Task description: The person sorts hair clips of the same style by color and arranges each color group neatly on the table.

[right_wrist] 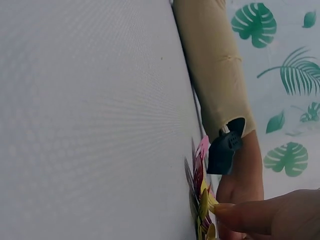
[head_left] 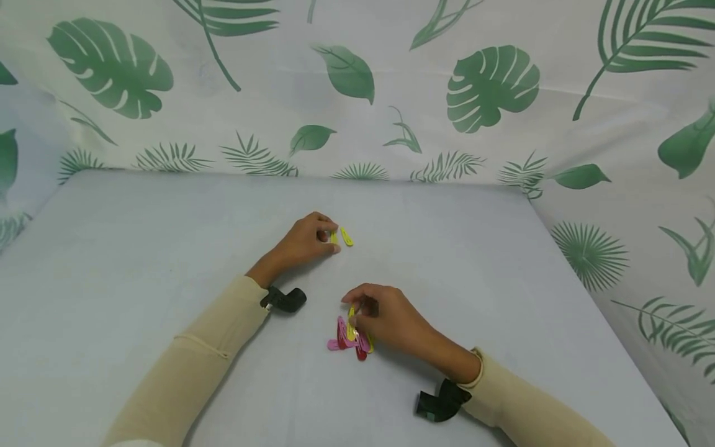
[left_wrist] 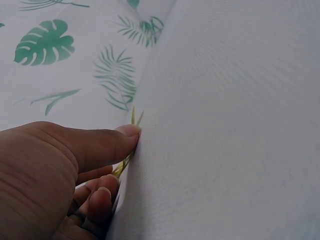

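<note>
On the far side of the table, my left hand (head_left: 306, 241) pinches a yellow snap hair clip (head_left: 334, 237) between thumb and fingers. Just right of it a second yellow clip (head_left: 347, 237) lies on the cloth. Nearer to me, my right hand (head_left: 393, 316) holds another yellow hair clip (head_left: 351, 324) by thumb and fingertips, over a small pile. Pink clips (head_left: 333, 344) and red clips (head_left: 361, 354) make up most of that pile, with a yellow one partly under the fingers. In the right wrist view the thumb (right_wrist: 250, 217) touches the yellow clip beside the heap.
A pale cloth covers the table (head_left: 167, 248). Behind it hangs a white curtain (head_left: 268, 93) with green leaf prints. Black wrist cameras (head_left: 287, 300) sit at both sleeve cuffs, close above the tabletop.
</note>
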Demonstrator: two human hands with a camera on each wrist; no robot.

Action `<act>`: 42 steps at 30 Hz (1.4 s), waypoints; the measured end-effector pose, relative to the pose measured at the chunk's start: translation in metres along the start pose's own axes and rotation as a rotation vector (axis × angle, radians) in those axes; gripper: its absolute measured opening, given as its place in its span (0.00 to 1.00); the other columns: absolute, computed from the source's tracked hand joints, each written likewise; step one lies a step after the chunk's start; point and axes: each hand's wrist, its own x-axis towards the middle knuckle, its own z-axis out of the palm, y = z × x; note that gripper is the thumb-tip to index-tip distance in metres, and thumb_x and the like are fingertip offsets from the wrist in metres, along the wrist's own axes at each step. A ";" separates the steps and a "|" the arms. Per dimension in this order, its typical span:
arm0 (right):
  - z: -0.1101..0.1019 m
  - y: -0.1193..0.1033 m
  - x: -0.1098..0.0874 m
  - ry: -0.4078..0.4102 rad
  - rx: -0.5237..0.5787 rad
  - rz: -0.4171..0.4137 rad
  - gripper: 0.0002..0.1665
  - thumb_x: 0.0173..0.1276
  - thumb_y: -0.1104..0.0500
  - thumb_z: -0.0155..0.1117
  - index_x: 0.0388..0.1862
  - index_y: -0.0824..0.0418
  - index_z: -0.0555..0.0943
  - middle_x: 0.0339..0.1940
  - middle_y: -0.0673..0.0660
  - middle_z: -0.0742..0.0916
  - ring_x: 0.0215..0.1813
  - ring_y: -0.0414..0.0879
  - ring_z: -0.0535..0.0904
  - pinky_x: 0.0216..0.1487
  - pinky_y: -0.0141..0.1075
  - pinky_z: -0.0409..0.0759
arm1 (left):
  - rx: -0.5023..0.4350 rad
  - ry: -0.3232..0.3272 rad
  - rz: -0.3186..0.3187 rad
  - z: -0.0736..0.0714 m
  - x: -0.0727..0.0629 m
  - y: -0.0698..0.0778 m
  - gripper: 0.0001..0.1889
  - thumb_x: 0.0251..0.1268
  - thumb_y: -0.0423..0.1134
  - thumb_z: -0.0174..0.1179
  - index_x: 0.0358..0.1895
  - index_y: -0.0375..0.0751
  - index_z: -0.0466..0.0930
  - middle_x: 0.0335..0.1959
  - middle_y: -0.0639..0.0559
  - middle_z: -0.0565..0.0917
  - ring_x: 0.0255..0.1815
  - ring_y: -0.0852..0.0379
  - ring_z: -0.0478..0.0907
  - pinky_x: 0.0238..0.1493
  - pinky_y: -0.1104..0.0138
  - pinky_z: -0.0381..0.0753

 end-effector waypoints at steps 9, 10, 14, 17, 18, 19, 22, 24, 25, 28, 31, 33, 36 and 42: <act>-0.002 0.003 0.001 0.022 0.045 0.002 0.09 0.64 0.69 0.67 0.42 0.61 0.86 0.31 0.46 0.83 0.36 0.41 0.77 0.40 0.33 0.78 | 0.005 0.005 0.010 0.001 0.000 0.000 0.24 0.59 0.34 0.70 0.58 0.29 0.78 0.53 0.42 0.75 0.44 0.51 0.75 0.45 0.61 0.74; -0.002 0.003 0.001 0.024 0.048 -0.004 0.09 0.64 0.69 0.67 0.42 0.61 0.86 0.32 0.47 0.83 0.36 0.42 0.77 0.41 0.33 0.78 | 0.007 0.005 0.011 0.000 0.000 0.000 0.24 0.59 0.34 0.69 0.58 0.29 0.77 0.53 0.42 0.75 0.44 0.51 0.75 0.46 0.61 0.74; -0.003 0.004 0.001 0.043 0.050 -0.041 0.11 0.65 0.71 0.65 0.44 0.62 0.86 0.36 0.48 0.83 0.38 0.42 0.77 0.41 0.33 0.78 | 0.000 0.006 -0.007 0.002 0.000 -0.001 0.24 0.60 0.35 0.69 0.58 0.30 0.77 0.54 0.43 0.75 0.46 0.51 0.75 0.47 0.60 0.75; -0.004 0.006 0.002 0.067 0.055 -0.066 0.14 0.65 0.73 0.63 0.47 0.62 0.86 0.37 0.50 0.82 0.36 0.42 0.76 0.38 0.32 0.78 | -0.007 0.004 -0.019 0.002 0.000 0.000 0.24 0.60 0.35 0.69 0.59 0.30 0.77 0.54 0.43 0.75 0.47 0.51 0.75 0.48 0.60 0.75; -0.004 0.007 0.002 0.074 0.060 -0.070 0.16 0.66 0.73 0.62 0.49 0.62 0.86 0.37 0.50 0.82 0.35 0.42 0.76 0.37 0.32 0.77 | -0.008 0.002 -0.019 0.002 0.000 0.000 0.25 0.60 0.35 0.69 0.59 0.29 0.77 0.55 0.43 0.75 0.48 0.51 0.75 0.48 0.60 0.75; -0.004 0.008 0.003 0.076 0.073 -0.070 0.16 0.66 0.73 0.62 0.50 0.63 0.85 0.37 0.51 0.82 0.35 0.42 0.76 0.35 0.32 0.77 | -0.008 0.001 -0.020 0.003 -0.001 0.000 0.25 0.60 0.35 0.69 0.59 0.29 0.77 0.55 0.43 0.75 0.48 0.51 0.75 0.48 0.59 0.75; -0.004 0.009 0.004 0.070 0.132 -0.056 0.15 0.66 0.72 0.62 0.51 0.64 0.84 0.36 0.53 0.83 0.31 0.43 0.77 0.32 0.32 0.79 | 0.000 -0.002 -0.017 0.002 -0.001 0.000 0.26 0.60 0.36 0.69 0.60 0.29 0.76 0.55 0.43 0.75 0.49 0.50 0.75 0.48 0.59 0.75; -0.004 0.010 0.004 0.065 0.173 -0.039 0.13 0.67 0.71 0.63 0.49 0.65 0.84 0.35 0.54 0.85 0.30 0.43 0.78 0.31 0.34 0.80 | 0.004 0.001 -0.020 0.002 0.000 0.001 0.25 0.60 0.36 0.69 0.60 0.29 0.76 0.55 0.43 0.75 0.49 0.51 0.75 0.48 0.59 0.75; -0.004 0.010 0.005 0.063 0.190 -0.029 0.11 0.67 0.70 0.63 0.48 0.65 0.84 0.35 0.54 0.85 0.30 0.43 0.78 0.30 0.34 0.80 | 0.006 0.003 -0.022 0.002 0.000 0.001 0.25 0.60 0.36 0.69 0.59 0.30 0.76 0.55 0.43 0.75 0.49 0.51 0.75 0.48 0.59 0.74; -0.006 0.009 0.007 0.069 0.190 -0.015 0.09 0.66 0.69 0.64 0.45 0.65 0.84 0.35 0.52 0.86 0.30 0.43 0.79 0.30 0.35 0.81 | 0.006 0.011 -0.031 0.000 -0.001 0.001 0.25 0.60 0.36 0.69 0.59 0.31 0.76 0.54 0.44 0.76 0.48 0.51 0.75 0.48 0.60 0.74; -0.011 0.008 0.010 0.088 0.175 -0.009 0.09 0.66 0.70 0.64 0.44 0.65 0.85 0.34 0.51 0.86 0.32 0.43 0.79 0.32 0.33 0.79 | 0.002 0.006 -0.022 -0.001 -0.001 0.000 0.25 0.60 0.36 0.69 0.59 0.30 0.76 0.55 0.43 0.75 0.49 0.50 0.76 0.49 0.60 0.75; -0.015 0.008 0.013 0.104 0.169 -0.007 0.09 0.66 0.70 0.64 0.44 0.65 0.85 0.34 0.51 0.87 0.32 0.44 0.79 0.34 0.32 0.78 | 0.003 -0.002 -0.015 -0.001 -0.001 0.000 0.26 0.60 0.36 0.69 0.60 0.29 0.75 0.56 0.43 0.75 0.49 0.50 0.75 0.49 0.60 0.75; -0.021 0.011 0.017 0.125 0.178 0.001 0.09 0.66 0.70 0.64 0.44 0.66 0.85 0.34 0.52 0.87 0.32 0.45 0.79 0.34 0.32 0.77 | 0.012 -0.007 -0.011 0.000 0.001 0.000 0.27 0.60 0.36 0.69 0.62 0.29 0.75 0.57 0.43 0.74 0.49 0.51 0.75 0.49 0.60 0.75; -0.030 0.020 0.028 0.148 0.165 0.006 0.08 0.66 0.69 0.65 0.44 0.67 0.85 0.34 0.54 0.87 0.33 0.46 0.78 0.32 0.31 0.75 | 0.028 -0.001 -0.034 0.001 0.001 0.001 0.26 0.60 0.36 0.69 0.61 0.30 0.76 0.56 0.43 0.74 0.48 0.51 0.75 0.47 0.61 0.74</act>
